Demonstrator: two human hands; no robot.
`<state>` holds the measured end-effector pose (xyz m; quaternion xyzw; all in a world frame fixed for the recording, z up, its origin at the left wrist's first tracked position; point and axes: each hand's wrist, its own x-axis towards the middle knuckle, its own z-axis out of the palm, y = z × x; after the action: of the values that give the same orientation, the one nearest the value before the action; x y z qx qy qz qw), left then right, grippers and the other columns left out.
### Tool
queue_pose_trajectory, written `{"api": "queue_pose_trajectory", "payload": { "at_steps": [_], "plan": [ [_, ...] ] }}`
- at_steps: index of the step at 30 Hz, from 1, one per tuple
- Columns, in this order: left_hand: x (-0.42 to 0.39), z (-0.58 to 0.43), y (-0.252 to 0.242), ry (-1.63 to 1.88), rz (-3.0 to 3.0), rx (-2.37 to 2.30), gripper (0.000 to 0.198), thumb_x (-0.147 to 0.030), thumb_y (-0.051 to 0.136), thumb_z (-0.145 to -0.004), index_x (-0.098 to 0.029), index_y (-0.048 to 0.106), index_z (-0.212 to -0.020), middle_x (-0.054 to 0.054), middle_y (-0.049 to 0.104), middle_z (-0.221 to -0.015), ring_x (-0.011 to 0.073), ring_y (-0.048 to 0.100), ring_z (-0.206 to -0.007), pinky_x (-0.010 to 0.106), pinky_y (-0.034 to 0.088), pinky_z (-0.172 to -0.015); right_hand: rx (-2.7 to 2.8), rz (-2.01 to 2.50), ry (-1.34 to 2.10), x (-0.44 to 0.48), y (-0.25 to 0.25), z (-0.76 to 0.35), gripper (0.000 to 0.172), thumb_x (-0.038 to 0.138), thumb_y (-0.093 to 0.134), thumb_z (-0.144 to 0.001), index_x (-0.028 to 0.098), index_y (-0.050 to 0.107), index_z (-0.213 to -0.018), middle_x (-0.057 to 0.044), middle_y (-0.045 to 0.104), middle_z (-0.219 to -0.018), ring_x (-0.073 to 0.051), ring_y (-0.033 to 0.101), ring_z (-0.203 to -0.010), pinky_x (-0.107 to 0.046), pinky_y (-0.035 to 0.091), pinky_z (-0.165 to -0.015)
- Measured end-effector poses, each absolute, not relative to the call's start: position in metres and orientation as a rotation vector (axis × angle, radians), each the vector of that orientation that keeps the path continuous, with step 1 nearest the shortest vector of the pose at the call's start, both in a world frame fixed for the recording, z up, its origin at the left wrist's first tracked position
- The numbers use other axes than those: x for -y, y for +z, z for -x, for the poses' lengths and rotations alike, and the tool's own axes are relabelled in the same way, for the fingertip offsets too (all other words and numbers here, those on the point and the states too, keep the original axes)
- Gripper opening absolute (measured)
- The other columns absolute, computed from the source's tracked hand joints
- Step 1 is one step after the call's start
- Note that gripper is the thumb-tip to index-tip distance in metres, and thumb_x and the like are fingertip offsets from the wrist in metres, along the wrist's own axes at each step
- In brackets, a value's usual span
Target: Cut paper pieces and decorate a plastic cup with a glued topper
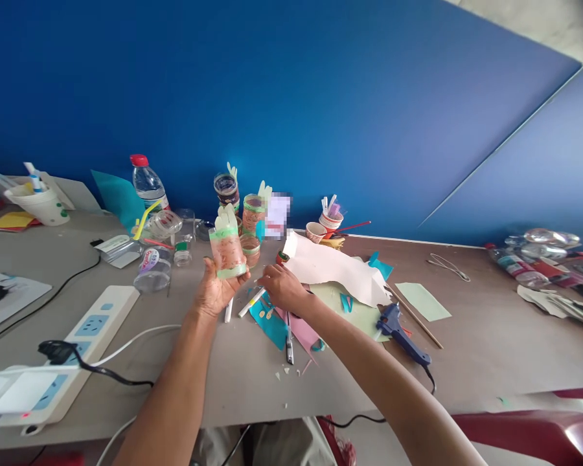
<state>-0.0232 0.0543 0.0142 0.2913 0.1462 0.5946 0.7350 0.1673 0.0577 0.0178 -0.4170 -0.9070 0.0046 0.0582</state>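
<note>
The table (466, 336) carried craft clutter. The decorated cup (227, 249), upright above its near centre, appeared light, thin-walled and crushable, best gripped low, clear of paper trim. The left hand (217, 290) clasped its base. The right hand (284, 287) touched a white pen (251, 303); closure was indeterminable.

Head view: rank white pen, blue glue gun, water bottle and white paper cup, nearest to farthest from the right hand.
1. white pen: at the fingertips of the right hand, just to its left.
2. blue glue gun: on the table to the right.
3. water bottle: back left, by the blue wall.
4. white paper cup: far left of the table.
</note>
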Motion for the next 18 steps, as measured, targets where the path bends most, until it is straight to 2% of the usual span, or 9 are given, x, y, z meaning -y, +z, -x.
{"api": "queue_pose_trajectory", "payload": {
  "at_steps": [2, 4, 9, 15, 18],
  "plan": [
    [-0.055, 0.024, 0.011, 1.314, -0.635, -0.306, 0.06, -0.067, 0.063, -0.073, -0.019, 0.067, -0.109, 0.006, 0.069, -0.094, 0.0207, 0.064, -0.081, 0.034, 0.052, -0.075, 2.809, 1.241, 0.009, -0.062, 0.018, -0.163, 0.031, 0.007, 0.049, -0.085, 0.019, 0.071, -0.103, -0.011, 0.062, -0.104, -0.021, 0.055, -0.091, -0.033, 0.042, -0.081],
    [-0.055, 0.024, 0.009, 1.316, -0.624, -0.309, 0.057, -0.065, 0.06, -0.077, -0.019, 0.067, -0.109, 0.006, 0.07, -0.096, 0.0215, 0.064, -0.083, 0.035, 0.052, -0.075, 2.84, 1.235, 0.014, -0.064, 0.017, -0.162, 0.03, 0.007, 0.049, -0.084, 0.018, 0.072, -0.1, -0.012, 0.062, -0.103, -0.022, 0.055, -0.09, -0.033, 0.042, -0.08],
    [-0.054, 0.023, 0.01, 1.31, -0.61, -0.325, 0.046, -0.059, 0.065, -0.076, -0.025, 0.069, -0.107, 0.006, 0.071, -0.101, 0.0227, 0.066, -0.089, 0.036, 0.054, -0.076, 2.857, 1.195, 0.051, -0.066, 0.015, -0.161, 0.028, 0.006, 0.052, -0.082, 0.017, 0.072, -0.097, -0.012, 0.062, -0.101, -0.023, 0.056, -0.095, -0.032, 0.042, -0.082],
    [-0.053, 0.024, 0.015, 1.309, -0.609, -0.299, 0.044, -0.054, 0.066, -0.077, -0.02, 0.069, -0.105, 0.008, 0.071, -0.101, 0.024, 0.066, -0.093, 0.038, 0.053, -0.08, 2.721, 1.274, 0.072, -0.061, 0.019, -0.167, 0.031, 0.007, 0.046, -0.086, 0.015, 0.07, -0.105, -0.011, 0.063, -0.1, -0.021, 0.057, -0.091, -0.032, 0.042, -0.082],
    [-0.052, 0.024, 0.017, 1.318, -0.579, -0.3, 0.039, -0.051, 0.064, -0.08, -0.02, 0.069, -0.102, 0.008, 0.071, -0.104, 0.0254, 0.066, -0.094, 0.039, 0.052, -0.081, 2.599, 1.346, 0.159, -0.05, 0.022, -0.174, 0.027, 0.009, 0.047, -0.088, 0.016, 0.071, -0.099, -0.01, 0.064, -0.095, -0.02, 0.058, -0.09, -0.03, 0.043, -0.081]
  ]
}}
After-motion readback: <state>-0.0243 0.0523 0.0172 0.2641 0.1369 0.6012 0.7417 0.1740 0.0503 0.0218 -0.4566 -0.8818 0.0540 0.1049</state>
